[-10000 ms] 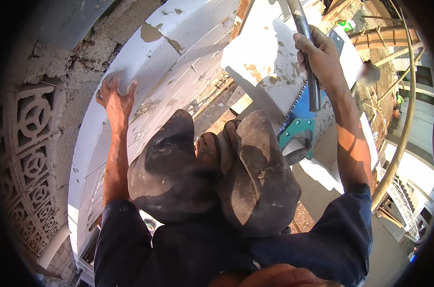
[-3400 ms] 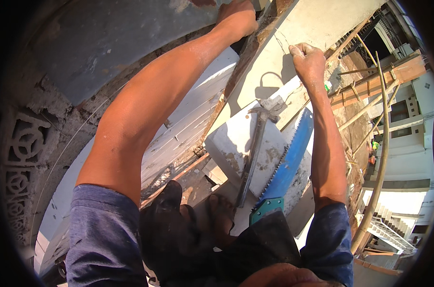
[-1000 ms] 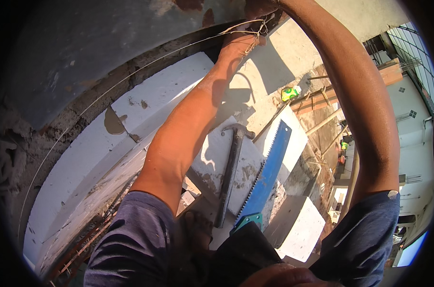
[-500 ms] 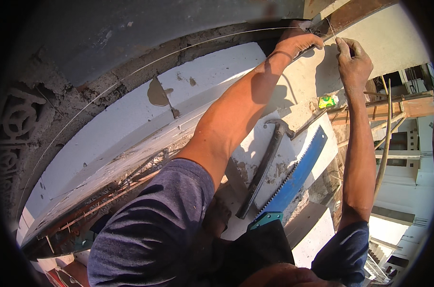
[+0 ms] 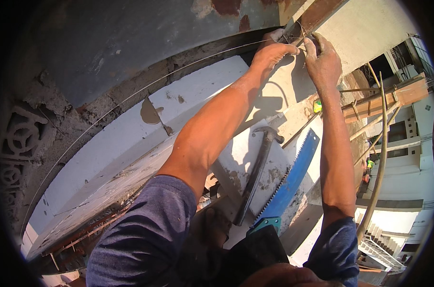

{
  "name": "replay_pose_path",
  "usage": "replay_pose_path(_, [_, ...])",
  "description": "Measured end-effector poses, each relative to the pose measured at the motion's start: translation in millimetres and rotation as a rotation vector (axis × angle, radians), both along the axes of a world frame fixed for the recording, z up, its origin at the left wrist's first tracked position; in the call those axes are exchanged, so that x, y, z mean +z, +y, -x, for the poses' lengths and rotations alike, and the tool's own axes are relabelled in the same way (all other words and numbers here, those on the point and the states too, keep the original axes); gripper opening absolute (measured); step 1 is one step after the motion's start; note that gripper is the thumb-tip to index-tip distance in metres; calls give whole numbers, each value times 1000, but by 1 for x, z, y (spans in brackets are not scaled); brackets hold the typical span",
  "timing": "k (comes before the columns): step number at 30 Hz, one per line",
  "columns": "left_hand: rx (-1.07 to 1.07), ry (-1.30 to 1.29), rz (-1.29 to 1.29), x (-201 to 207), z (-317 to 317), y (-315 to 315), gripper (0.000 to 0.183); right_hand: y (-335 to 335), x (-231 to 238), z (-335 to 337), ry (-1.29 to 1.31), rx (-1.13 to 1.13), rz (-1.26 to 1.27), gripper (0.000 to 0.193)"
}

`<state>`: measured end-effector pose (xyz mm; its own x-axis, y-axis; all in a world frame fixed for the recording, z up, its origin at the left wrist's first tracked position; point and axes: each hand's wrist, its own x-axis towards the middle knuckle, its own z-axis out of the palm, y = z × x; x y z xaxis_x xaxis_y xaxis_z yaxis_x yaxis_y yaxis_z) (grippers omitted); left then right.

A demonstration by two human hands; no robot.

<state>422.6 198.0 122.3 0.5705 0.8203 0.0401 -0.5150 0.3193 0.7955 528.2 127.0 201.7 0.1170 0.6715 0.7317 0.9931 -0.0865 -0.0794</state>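
Since half a second ago your two hands have drawn closer together at the top of the frame, and the view has tipped so the hammer and saw sit nearer the centre.

Your left hand (image 5: 274,52) is now at the upper middle, its grip pinched narrow on a thin wire (image 5: 131,98) that runs from your fingertips in a long curve down to the left edge, along the top of the white wall (image 5: 107,148). Your right hand (image 5: 324,64) is just beside the left one, fingers curled tight round the same wire's end where it meets a rusty brown beam (image 5: 322,12) at the top of the frame. The two hands nearly touch.

Below your arms, in the middle of the frame, a hammer (image 5: 255,174) lies on a pale slab (image 5: 241,162), head toward the top. Just to its right lies a blue saw (image 5: 291,182), teeth toward the hammer, its teal handle at the lower end. At right, a bent pipe (image 5: 377,162) stands before scaffold timber (image 5: 394,95).
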Motion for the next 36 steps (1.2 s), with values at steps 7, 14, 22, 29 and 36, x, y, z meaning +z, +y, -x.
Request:
replay_pose_path(7, [21,-74,-107,-2,-4,8,55,-8,9,13,-123,-112,-46,46])
replay_pose_path(14, [974,482,-528,-37,18,-34,74,-41,17,39,-285,215,-353,43])
replay_pose_path(22, [226,695,-588,-80,195,-207,14,-159,-26,49,-6,489,597,17])
replay_pose_path(29, [77,888,21,-121,338,-300,38,-178,-74,61,-71,406,1295,26])
replay_pose_path(36, [150,509,669,-110,402,-370,47,-149,-75,91,-107,501,1268,15])
